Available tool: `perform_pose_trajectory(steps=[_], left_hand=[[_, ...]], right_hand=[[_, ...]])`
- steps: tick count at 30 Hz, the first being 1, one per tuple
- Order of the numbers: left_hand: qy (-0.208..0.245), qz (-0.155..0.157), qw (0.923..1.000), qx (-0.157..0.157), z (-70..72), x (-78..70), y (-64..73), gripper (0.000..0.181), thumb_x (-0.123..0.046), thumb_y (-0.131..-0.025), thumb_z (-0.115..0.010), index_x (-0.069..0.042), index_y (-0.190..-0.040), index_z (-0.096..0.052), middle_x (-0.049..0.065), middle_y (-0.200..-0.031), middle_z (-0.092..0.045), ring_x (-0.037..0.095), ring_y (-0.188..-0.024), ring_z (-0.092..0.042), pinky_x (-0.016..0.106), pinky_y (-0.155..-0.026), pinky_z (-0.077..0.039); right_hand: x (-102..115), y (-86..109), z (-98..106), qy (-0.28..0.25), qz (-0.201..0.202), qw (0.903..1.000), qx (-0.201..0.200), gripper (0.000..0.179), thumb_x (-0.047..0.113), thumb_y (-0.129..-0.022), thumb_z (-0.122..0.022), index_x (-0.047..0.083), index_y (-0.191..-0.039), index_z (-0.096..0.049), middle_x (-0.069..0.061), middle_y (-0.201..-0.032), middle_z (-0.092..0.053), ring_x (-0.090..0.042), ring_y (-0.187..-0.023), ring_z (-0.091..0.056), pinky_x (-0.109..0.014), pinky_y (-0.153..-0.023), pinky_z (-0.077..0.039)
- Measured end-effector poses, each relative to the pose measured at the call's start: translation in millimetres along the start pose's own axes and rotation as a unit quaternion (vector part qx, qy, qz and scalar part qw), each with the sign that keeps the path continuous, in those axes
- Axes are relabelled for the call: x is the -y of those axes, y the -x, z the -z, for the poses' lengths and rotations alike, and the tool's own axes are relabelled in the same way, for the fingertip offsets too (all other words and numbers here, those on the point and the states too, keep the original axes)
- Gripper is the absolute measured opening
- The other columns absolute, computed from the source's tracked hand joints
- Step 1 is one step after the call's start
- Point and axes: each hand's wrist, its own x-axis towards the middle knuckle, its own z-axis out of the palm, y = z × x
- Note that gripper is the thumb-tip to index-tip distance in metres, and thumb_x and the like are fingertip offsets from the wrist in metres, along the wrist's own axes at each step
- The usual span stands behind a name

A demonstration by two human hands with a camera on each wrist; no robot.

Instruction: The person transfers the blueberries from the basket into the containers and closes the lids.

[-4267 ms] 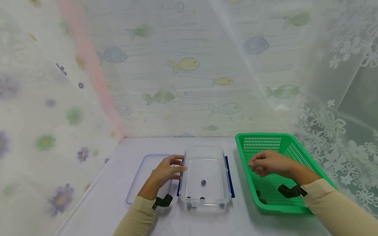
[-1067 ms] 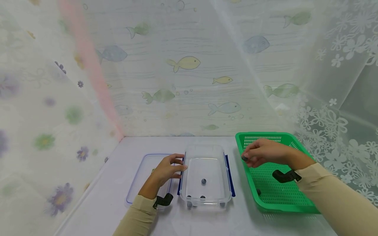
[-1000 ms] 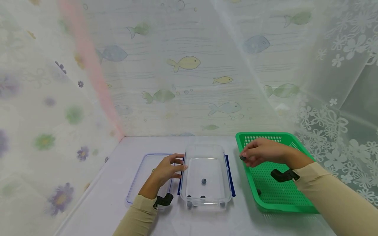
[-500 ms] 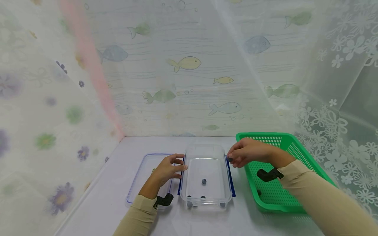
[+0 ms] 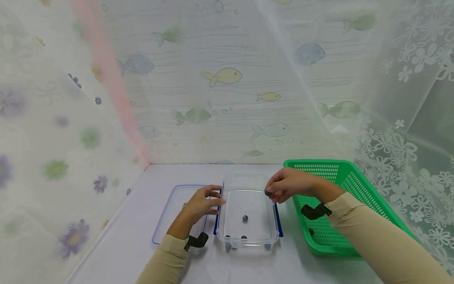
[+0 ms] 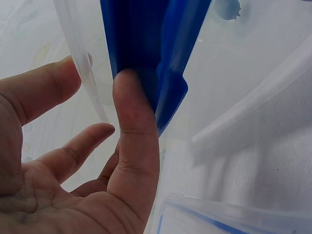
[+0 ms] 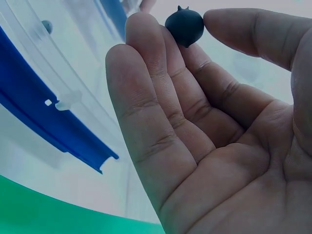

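Note:
My right hand [image 5: 292, 186] pinches a dark blueberry [image 7: 184, 27] between thumb and fingertips, and its crown shows in the right wrist view. In the head view that hand is over the right rim of a clear plastic box [image 5: 260, 213] with blue side flaps. Several blueberries lie in the box, one of them a loose blueberry [image 5: 245, 218] near the middle. My left hand [image 5: 196, 207] holds the box's left side. In the left wrist view, one finger lies against the blue flap [image 6: 170, 53] and another touches the clear wall.
A green basket [image 5: 335, 250] stands to the right, with a dark berry [image 5: 311, 232] near its left wall. A clear lid [image 5: 173, 217] with a blue edge lies on the white table left of the box, partly under the left hand. Patterned curtains hang around the table.
My right hand has taken a blueberry from the green basket and carried it left, past the basket's rim, to the box's right edge. The left hand and the box have stayed put.

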Motion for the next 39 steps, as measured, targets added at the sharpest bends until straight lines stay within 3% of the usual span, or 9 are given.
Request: perform_pose_trajectory(steps=[26,39], left_hand=[[-0.003,0.002,1.0,-0.002,1.1,0.0,-1.6,0.069,-0.021,-0.091,-0.082,-0.008,-0.151,-0.05,0.023,-0.138,-0.056,0.036,-0.11,-0.069,0.041,-0.084,-0.065],[0.004,0.002,1.0,0.002,1.5,0.2,-0.4,0.07,-0.02,-0.091,-0.082,-0.007,-0.151,-0.049,0.024,-0.138,-0.055,0.038,-0.112,-0.068,0.041,-0.084,-0.065]], right_hand=[[1.7,-1.0,-4.1,0.0,-0.009,1.0,-0.002,0.021,0.02,-0.1,-0.068,0.004,-0.11,-0.076,-0.014,-0.098,-0.077,-0.036,-0.093,-0.074,-0.046,-0.086,-0.065],[1.2,-1.3,-5.5,0.006,-0.01,0.9999,-0.007,0.019,0.017,-0.097,-0.068,0.006,-0.111,-0.076,-0.015,-0.097,-0.075,-0.025,-0.083,-0.074,-0.041,-0.079,-0.066]])
